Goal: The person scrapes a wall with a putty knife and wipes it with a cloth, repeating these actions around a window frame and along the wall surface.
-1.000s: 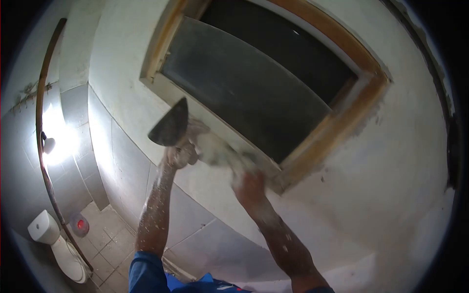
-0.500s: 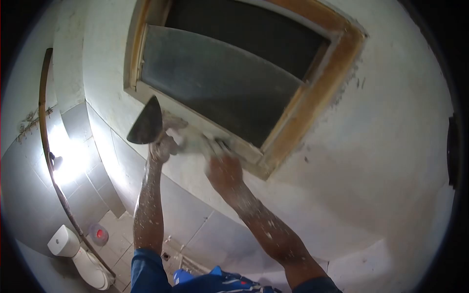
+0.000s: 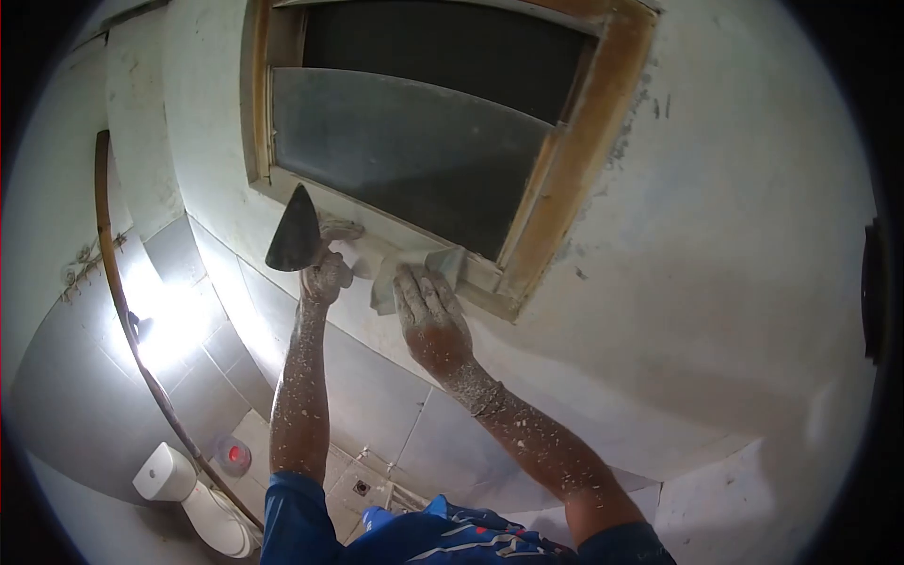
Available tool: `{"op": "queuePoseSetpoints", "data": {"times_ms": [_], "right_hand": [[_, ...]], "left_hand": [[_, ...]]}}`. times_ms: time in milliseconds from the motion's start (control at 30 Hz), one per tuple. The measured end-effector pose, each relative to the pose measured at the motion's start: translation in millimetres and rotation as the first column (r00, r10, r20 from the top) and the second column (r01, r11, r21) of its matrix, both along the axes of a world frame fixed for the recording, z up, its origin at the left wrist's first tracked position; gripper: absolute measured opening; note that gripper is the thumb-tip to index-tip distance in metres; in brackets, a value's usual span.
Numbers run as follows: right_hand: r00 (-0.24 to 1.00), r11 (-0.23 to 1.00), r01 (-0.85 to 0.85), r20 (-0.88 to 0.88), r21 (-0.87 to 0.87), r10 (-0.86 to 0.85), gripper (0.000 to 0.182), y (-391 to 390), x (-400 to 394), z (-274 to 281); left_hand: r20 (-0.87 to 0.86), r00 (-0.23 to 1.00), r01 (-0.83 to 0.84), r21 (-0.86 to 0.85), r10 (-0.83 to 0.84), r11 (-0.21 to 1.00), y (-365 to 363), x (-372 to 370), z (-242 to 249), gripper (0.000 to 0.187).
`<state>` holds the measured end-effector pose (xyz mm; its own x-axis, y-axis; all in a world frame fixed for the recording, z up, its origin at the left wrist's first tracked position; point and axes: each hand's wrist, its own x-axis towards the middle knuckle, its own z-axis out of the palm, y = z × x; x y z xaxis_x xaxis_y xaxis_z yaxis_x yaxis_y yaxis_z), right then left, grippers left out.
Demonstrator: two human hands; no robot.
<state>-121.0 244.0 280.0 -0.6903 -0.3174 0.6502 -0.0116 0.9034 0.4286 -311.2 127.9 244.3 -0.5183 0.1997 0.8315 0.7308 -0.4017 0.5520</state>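
Observation:
My left hand [image 3: 326, 277], coated in pale dust, is closed around the handle of a trowel [image 3: 296, 234]. The trowel's dark triangular blade points up, close to the window's lower left corner. Some fingers of that hand reach out toward the wall; the handle is mostly hidden. My right hand [image 3: 435, 325] lies with its dusty fingers over a pale, creased sheet of sandpaper [image 3: 448, 266], pressing it against the wall just under the lower edge of the window frame [image 3: 551, 226]. Both forearms are speckled with white flecks.
Glass panes [image 3: 395, 141] fill part of the window. The pale wall [image 3: 697, 245] has rough patches beside the frame. A bright lamp [image 3: 139, 327] is by a long curved wooden pole [image 3: 118, 273] at left. Below stand a toilet [image 3: 212, 518] and a round container [image 3: 233, 455].
My right hand, blurred before, now shows clearly with its fingers flatter over the sandpaper. The trowel stays in my left hand. The view has shifted, moving the window slightly leftward.

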Motion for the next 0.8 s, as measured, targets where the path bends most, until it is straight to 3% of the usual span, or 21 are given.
{"op": "queuePoseSetpoints", "data": {"times_ms": [33, 100, 133, 167, 267, 300, 333, 400, 433, 467, 533, 567, 600, 667, 700, 733, 800], "right_hand": [[1.000, 1.000, 0.004, -0.005, -0.006, -0.004, 0.045, 8, 9, -5], [0.968, 0.988, -0.045, 0.252, 0.146, 0.007, 0.047, 26, 43, -26], [0.968, 0.935, 0.053, 0.211, 0.352, -0.135, 0.048, 35, 54, -42], [0.961, 0.958, 0.022, 0.256, 0.287, -0.099, 0.048, 39, 64, -46], [0.938, 0.990, -0.017, 0.344, 0.143, -0.034, 0.046, 51, 88, -32], [0.930, 0.997, -0.022, 0.367, 0.075, -0.007, 0.045, 53, 91, -19], [0.934, 0.996, -0.018, 0.356, 0.091, -0.016, 0.045, 56, 90, -4], [0.997, 0.996, 0.025, 0.065, 0.083, -0.030, 0.042, 53, 97, 10], [1.000, 1.000, -0.013, 0.004, 0.003, 0.013, 0.040, 68, 91, -27], [0.996, 0.989, -0.073, 0.036, -0.130, 0.078, 0.040, 65, 94, -50], [0.932, 0.989, -0.072, 0.363, 0.127, 0.022, 0.041, 61, 101, -98], [0.932, 0.989, -0.065, 0.362, 0.133, 0.012, 0.041, 65, 104, -101], [0.931, 0.977, -0.083, 0.365, 0.198, 0.005, 0.041, 73, 103, -99], [0.955, 0.971, -0.075, 0.296, 0.229, 0.004, 0.041, 67, 116, -59], [0.977, 0.974, -0.052, 0.211, 0.221, 0.004, 0.041, 72, 119, -17], [0.992, 0.992, -0.096, 0.088, 0.084, 0.089, 0.029, 73, 121, 18], [0.997, 0.993, 0.059, -0.045, 0.100, -0.055, 0.030, 66, 133, 62]], "left_hand": [[0.020, 0.999, 0.050, -0.013, -0.050, 0.999, -4, 6, 9, 0.034], [0.048, 0.994, 0.105, -0.044, -0.103, 0.993, -8, 15, 13, 0.035], [-0.075, 0.997, 0.006, -0.029, -0.008, 1.000, -5, 16, 15, 0.035], [-0.204, 0.973, -0.103, 0.018, 0.104, 0.995, -4, 12, 21, 0.035], [-0.181, 0.970, -0.161, 0.011, 0.160, 0.987, -4, 20, 20, 0.037], [-0.427, 0.828, -0.338, 0.135, 0.363, 0.931, 1, -1, 17, 0.037], [-0.430, 0.825, -0.333, 0.154, 0.366, 0.930, 5, 0, 22, 0.037], [-0.177, 0.971, -0.149, 0.084, 0.161, 0.985, 3, 16, 20, 0.039], [-0.184, 0.969, -0.153, 0.089, 0.167, 0.984, 5, 9, 14, 0.039], [-0.187, 0.969, -0.147, 0.086, 0.161, 0.985, 4, 11, 14, 0.039], [0.023, 1.000, 0.003, 0.070, -0.004, 0.998, 3, 19, 13, 0.037], [0.166, 0.980, 0.093, 0.083, -0.105, 0.992, 3, 20, 9, 0.036], [0.154, 0.982, 0.097, 0.098, -0.111, 0.990, 5, 16, 13, 0.036], [-0.068, 0.995, -0.070, 0.056, 0.073, 0.996, 1, 15, 11, 0.036], [0.156, 0.986, 0.047, 0.022, -0.050, 0.999, 0, 13, 1, 0.040], [0.153, 0.987, 0.042, 0.036, -0.047, 0.998, 4, 10, 3, 0.040], [-0.146, 0.967, -0.202, 0.058, 0.208, 0.978, 4, 5, 5, 0.044]]}}
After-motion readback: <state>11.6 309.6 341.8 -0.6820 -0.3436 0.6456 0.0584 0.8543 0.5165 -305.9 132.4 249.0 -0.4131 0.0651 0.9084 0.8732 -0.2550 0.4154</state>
